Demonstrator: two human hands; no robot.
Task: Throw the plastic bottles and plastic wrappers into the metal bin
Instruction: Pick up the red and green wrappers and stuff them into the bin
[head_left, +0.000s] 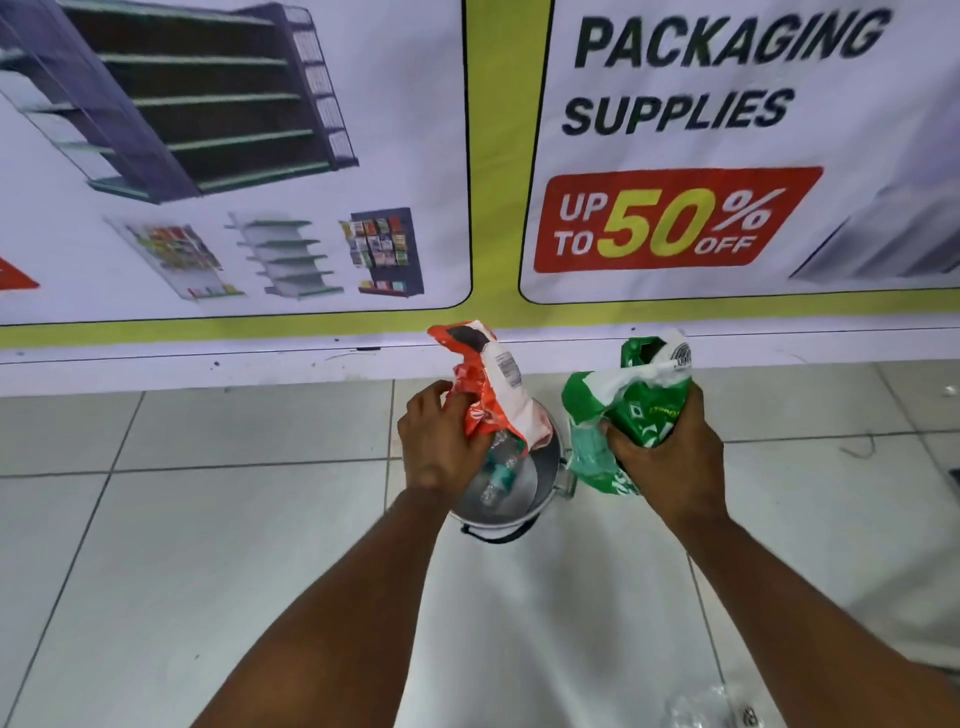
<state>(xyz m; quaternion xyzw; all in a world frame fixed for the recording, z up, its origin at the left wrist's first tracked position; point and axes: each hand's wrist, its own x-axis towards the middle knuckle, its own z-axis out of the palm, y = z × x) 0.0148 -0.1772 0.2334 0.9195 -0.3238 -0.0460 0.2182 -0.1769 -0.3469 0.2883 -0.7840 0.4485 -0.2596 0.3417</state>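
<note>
Left hand (441, 441) clenching a crinkled orange wrapper (488, 384), right hand (670, 452) a glossy green wrapper (623, 410), above a round steel bin (540, 499) at 12 o'clock.

you face a wall covered by a printed banner (467, 156): at 11 o'clock it pictures dark shelving racks (197, 98), at 1 o'clock it reads "packaging supplies" above a red "up to 50% off" badge (670, 221). a yellow-green band (208, 327) edges its base. pale floor tiles (208, 519) with grey grout fill everything from 3 to 9 o'clock, evenly lit.
</note>
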